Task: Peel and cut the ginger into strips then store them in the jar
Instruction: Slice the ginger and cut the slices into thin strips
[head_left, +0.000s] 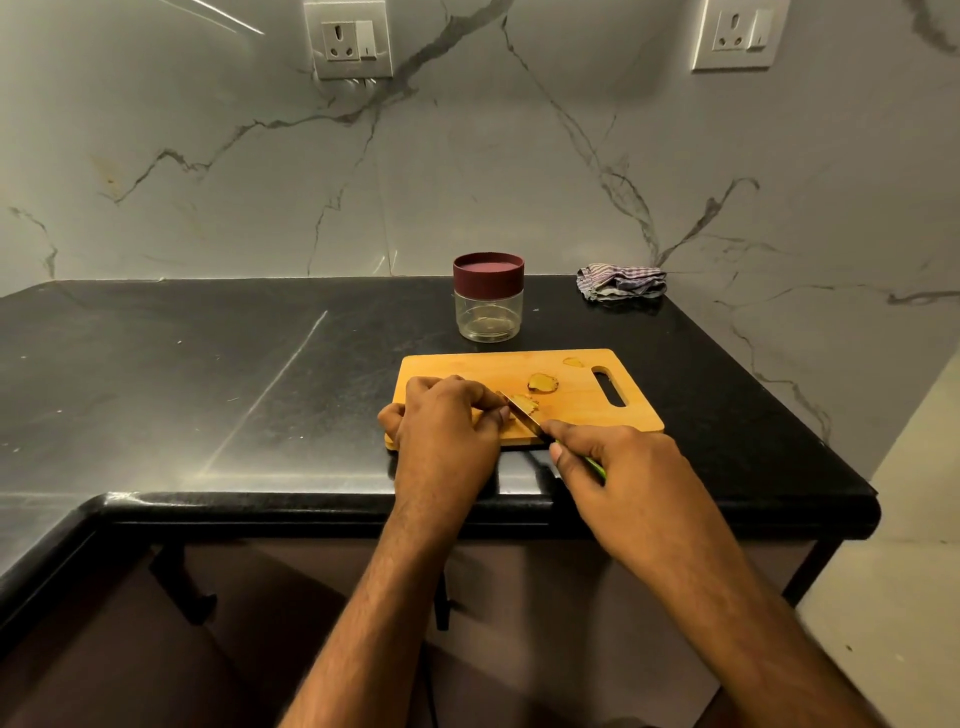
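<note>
Fingers of the left hand (447, 421) pinch ginger (522, 402) (on the board (571, 410)); right hand (618, 467) grips the knife (524, 415).

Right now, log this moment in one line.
stage: slicing ginger | left hand: pinches ginger | right hand: holds knife | jar: lidded

I see pale yellow ginger slices (543, 383) lying flat on the board, and behind it the clear jar (488, 304) upright, its maroon lid on.
</note>
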